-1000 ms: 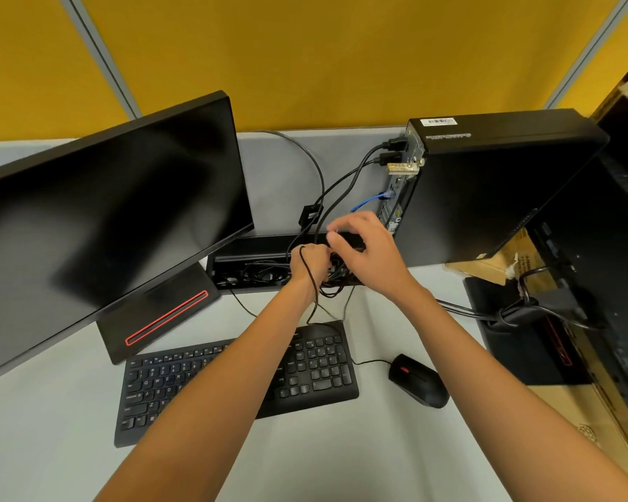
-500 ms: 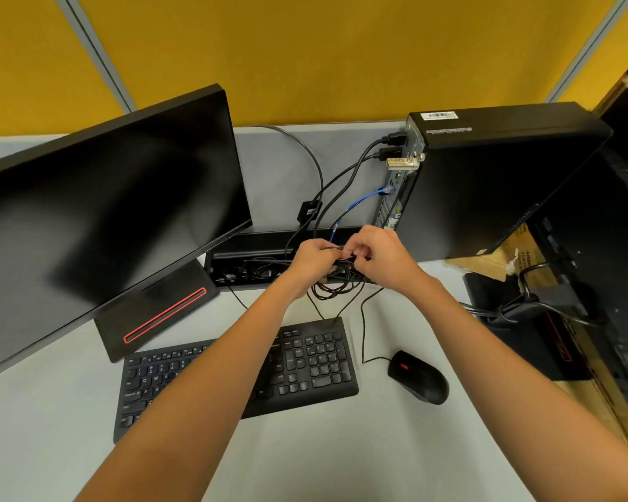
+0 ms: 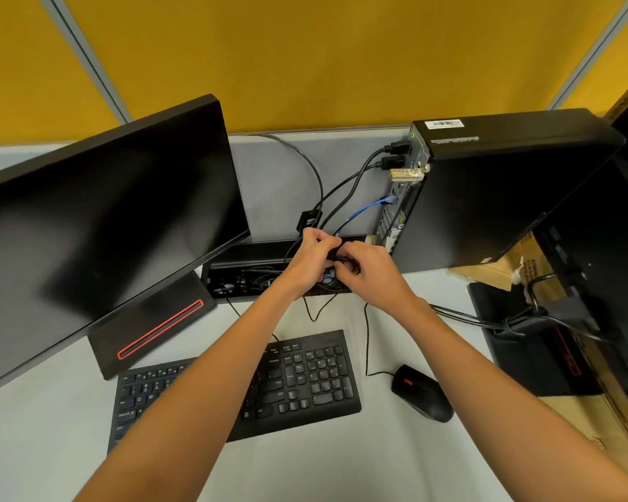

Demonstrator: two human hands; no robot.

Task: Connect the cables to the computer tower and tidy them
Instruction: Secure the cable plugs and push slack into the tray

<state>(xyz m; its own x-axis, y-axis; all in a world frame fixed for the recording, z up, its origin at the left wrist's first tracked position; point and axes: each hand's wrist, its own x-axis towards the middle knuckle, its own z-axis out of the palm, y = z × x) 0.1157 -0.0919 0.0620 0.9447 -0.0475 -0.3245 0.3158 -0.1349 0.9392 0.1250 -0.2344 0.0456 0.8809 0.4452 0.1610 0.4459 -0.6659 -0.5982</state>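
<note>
A black computer tower (image 3: pixel 493 197) stands at the back right with its rear ports facing left. Black cables (image 3: pixel 356 182) and a blue network cable (image 3: pixel 368 208) are plugged into it and run down to a black cable tray (image 3: pixel 254 255) at the desk's back edge. My left hand (image 3: pixel 310 259) and my right hand (image 3: pixel 368 273) meet just above the tray, both gripping a bundle of thin black cables (image 3: pixel 338 260). Loose loops of the thin cable (image 3: pixel 318 313) hang below my hands, and one strand runs to the mouse (image 3: pixel 423 396).
A black monitor (image 3: pixel 102 226) stands on the left on its red-striped base (image 3: pixel 153 327). A black keyboard (image 3: pixel 254 385) lies under my forearms. A second monitor and its stand (image 3: pixel 573 320) sit on the right, with cardboard (image 3: pixel 501 266) beside the tower.
Both hands have lifted toward the tray's rear edge and closed together on the bundle. The hanging cable loops have been drawn up shorter.
</note>
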